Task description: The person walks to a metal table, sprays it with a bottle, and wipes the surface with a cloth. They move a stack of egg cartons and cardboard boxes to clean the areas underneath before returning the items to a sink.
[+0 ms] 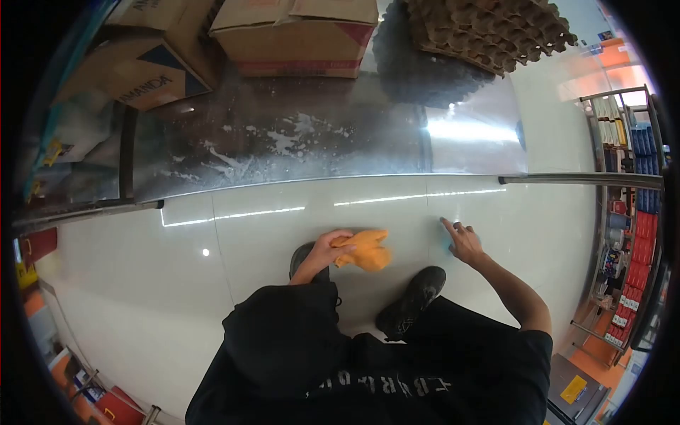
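Observation:
My left hand (327,249) is closed round a crumpled orange cloth (365,249), which hangs out to the right of my fingers above the floor. To the right, my right hand (464,242) is held out with the index finger stretched forward and the other fingers curled. A bluish, see-through patch shows beside the palm; what the curled fingers hold is hidden. Ahead of both hands lies a shiny metal surface (382,152) with white wet-looking splashes (287,142) on it. Neither hand touches that surface.
Cardboard boxes (297,42) (159,74) and a stack of egg trays (489,32) stand at the surface's far side. Metal bars (581,180) run out from its near corners. Stocked shelves (627,212) are at right. My black shoes (414,301) are on the pale tiled floor (262,248).

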Demonstrator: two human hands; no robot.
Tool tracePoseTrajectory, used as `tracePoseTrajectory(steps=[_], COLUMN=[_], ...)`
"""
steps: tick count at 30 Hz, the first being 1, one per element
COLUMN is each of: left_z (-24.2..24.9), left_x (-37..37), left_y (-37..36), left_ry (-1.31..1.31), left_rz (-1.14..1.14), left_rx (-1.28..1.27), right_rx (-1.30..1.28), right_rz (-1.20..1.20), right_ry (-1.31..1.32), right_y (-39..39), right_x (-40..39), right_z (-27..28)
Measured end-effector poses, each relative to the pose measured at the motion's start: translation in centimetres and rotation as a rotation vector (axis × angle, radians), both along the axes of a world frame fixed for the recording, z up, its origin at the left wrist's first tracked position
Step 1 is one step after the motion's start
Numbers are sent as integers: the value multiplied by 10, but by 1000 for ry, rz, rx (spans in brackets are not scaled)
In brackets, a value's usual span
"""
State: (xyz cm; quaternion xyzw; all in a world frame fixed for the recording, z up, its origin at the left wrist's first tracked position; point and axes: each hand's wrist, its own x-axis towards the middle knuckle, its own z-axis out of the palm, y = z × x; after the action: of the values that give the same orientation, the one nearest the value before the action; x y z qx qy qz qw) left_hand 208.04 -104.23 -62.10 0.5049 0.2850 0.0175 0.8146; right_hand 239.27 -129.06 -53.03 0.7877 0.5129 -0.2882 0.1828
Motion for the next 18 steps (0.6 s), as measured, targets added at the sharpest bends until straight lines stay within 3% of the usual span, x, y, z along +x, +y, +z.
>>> tracePoseTrajectory(steps=[3, 6, 10, 15, 18], left_z=[0, 2, -12, -13, -8], left_x=[3, 2, -3, -11, -6], left_y=[6, 14, 28, 34, 35], left_ry=[-9, -27, -123, -70, -80], left_rz=[15, 67, 144, 162, 152], left_rx=[4, 90, 315, 248, 214], right_rx=[444, 721, 795, 648, 676], right_rz=[27, -21, -75, -113, -183], right_ry=[151, 170, 158, 122, 59], right_y=[16, 33, 35, 4, 28], right_x=[0, -2, -10, -3, -7], right_z=[3, 6, 6, 4, 22])
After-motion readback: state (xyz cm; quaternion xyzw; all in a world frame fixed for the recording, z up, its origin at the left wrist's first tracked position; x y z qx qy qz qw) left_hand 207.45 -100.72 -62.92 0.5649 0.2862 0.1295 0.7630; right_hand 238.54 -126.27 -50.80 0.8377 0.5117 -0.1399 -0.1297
